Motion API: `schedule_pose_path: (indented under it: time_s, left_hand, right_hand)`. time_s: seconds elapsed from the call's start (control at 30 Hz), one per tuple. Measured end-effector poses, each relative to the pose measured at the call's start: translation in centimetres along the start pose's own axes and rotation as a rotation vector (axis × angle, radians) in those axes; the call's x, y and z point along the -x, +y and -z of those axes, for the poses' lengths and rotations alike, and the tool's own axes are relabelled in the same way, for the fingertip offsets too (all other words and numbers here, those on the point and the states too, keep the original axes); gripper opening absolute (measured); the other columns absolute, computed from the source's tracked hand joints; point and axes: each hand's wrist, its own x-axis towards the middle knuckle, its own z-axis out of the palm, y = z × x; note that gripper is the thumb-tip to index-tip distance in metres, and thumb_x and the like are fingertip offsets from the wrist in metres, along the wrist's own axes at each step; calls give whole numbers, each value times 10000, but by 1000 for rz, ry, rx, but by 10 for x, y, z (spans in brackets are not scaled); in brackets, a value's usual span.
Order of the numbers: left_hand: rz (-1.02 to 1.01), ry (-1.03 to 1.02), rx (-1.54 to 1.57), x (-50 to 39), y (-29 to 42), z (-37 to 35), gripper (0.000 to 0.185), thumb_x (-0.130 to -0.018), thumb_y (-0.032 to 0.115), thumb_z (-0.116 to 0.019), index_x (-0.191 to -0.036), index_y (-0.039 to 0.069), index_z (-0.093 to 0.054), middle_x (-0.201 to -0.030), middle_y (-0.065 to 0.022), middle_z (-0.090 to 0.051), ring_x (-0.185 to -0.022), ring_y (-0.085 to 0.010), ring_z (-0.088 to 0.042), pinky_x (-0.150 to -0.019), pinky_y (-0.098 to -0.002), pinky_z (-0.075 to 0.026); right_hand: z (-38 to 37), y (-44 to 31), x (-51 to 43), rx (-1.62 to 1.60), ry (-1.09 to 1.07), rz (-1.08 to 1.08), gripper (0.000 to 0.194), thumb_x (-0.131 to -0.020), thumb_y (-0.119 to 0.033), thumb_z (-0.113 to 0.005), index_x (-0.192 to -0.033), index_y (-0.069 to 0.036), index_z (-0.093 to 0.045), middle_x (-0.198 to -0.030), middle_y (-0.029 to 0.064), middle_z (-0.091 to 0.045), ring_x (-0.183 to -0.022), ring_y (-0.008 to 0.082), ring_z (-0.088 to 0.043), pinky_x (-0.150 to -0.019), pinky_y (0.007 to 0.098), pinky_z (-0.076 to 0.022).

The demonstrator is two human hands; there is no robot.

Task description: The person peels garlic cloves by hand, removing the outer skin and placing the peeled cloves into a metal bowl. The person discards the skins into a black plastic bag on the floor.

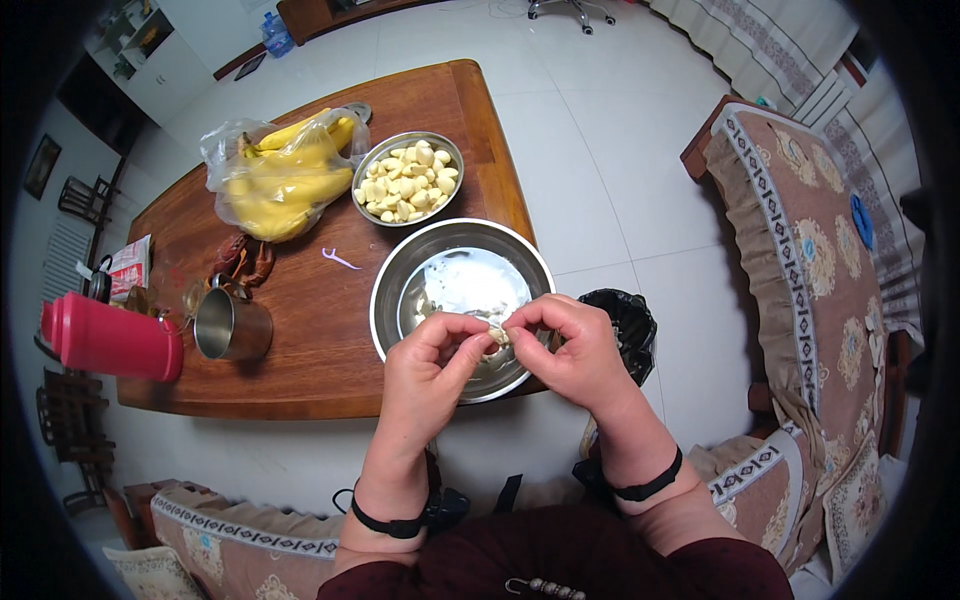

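Note:
Over the near part of a wide steel basin (390,300), my left hand (435,367) and my right hand (566,345) meet at the fingertips. Between them they pinch a small pale garlic clove (497,335), partly covered by the fingers. Water appears to lie in the basin, with a few pale pieces at the bottom. Just behind it stands a steel bowl heaped with peeled garlic cloves (409,182).
Bananas in a clear plastic bag (289,176), a purple floss pick (341,259), a steel mug (231,322) and a pink bottle (112,337) occupy the wooden table (322,375). A black-lined bin (626,330) stands right of the basin. A covered sofa (817,225) is farther right.

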Motion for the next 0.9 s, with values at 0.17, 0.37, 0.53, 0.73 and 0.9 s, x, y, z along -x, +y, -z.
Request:
schedule_pose_path:
  time_s: [0.17, 0.37, 0.53, 0.73, 0.9]
  left_hand:
    - [-44, 32, -79, 1, -2, -2, 97, -905, 23, -648, -988, -25, -659, -878, -55, -698, -817, -97, -656, -740, -225, -525]
    - [-44, 37, -60, 1, -3, -4, 99, -907, 16, -642, -994, -30, -651, -896, -76, -704, -833, -107, -666, -750, -228, -531]
    - [51, -44, 167, -2, -3, 0, 93, -930, 8, -604, -1003, -42, -633, -941, -98, -696, -860, -137, -674, -766, -237, -539]
    - [-14, -55, 80, -4, -5, 1, 170, -936, 6, -589, -1091, -36, -643, -1009, -97, -656, -891, -134, -651, -785, -237, -535]
    - [-111, -74, -31, -2, -4, 0, 234, -932, -4, -587, -1160, -26, -638, -1041, -91, -629, -908, -127, -633, -795, -237, -533]
  right_hand:
    - [2, -3, 2, 6, -35, -81, 147, -779, -125, -699, -907, -55, -714, -803, 107, -691, -706, 195, -683, -651, 301, -540]
    - [-1, -3, 3, -7, -44, -146, 135, -789, -133, -697, -878, -32, -691, -783, 104, -686, -673, 203, -676, -620, 293, -536]
    - [-2, 0, 3, -63, -84, -203, 121, -818, -121, -682, -874, -16, -658, -743, 77, -675, -651, 134, -658, -610, 265, -527]
    - [-8, 4, 4, -256, -79, -276, 119, -850, -122, -664, -880, -8, -645, -726, 53, -663, -628, 81, -613, -593, 243, -510]
    - [-8, 1, 4, -182, -77, -241, 118, -859, -125, -658, -880, -12, -636, -726, 51, -648, -628, 85, -612, -590, 245, -508]
